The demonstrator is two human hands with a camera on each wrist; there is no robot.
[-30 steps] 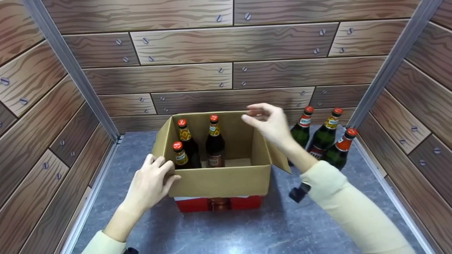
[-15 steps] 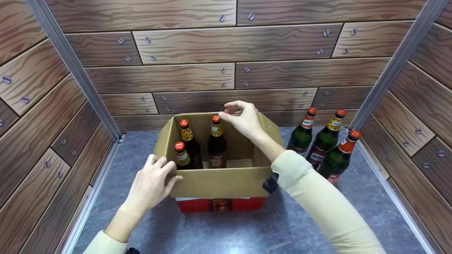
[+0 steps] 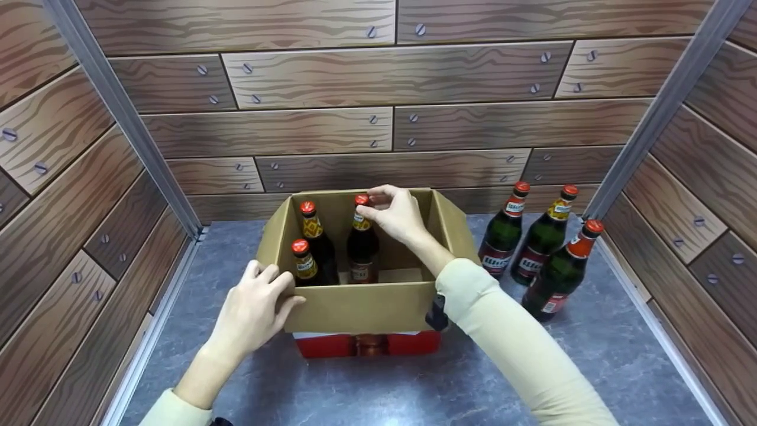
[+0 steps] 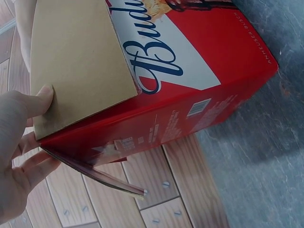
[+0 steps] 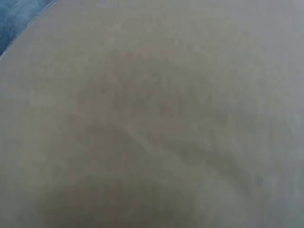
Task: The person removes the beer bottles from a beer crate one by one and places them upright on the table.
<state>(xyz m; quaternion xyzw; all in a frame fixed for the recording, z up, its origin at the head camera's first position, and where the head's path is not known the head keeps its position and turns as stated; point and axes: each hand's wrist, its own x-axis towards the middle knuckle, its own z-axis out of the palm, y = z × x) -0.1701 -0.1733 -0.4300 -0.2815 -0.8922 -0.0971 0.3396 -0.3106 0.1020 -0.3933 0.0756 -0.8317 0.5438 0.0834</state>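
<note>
An open cardboard box (image 3: 366, 309), its lower part printed red, stands on the grey surface with its flaps spread. At its front left corner my left hand (image 3: 251, 307) grips the cardboard; the left wrist view has the thumb on the front flap (image 4: 80, 66) and fingers behind the corner. Inside the box stand a dark bottle (image 3: 362, 245) with a red cap and two more dark bottles on the left side. My right hand (image 3: 397, 216) reaches over the box and holds the first bottle's neck just below the cap, thumb in front. Blurred tan cardboard fills most of the right wrist view.
To the right of the box three green bottles with red caps stand close together: one at the left (image 3: 501, 234), one behind (image 3: 541, 236), one in front (image 3: 559, 275). Wood-patterned walls (image 3: 331, 77) enclose the surface at the back and both sides.
My right hand has moved left and down from the box's right side to the dark bottle's neck and taken hold of it. The left hand has stayed on the corner.
</note>
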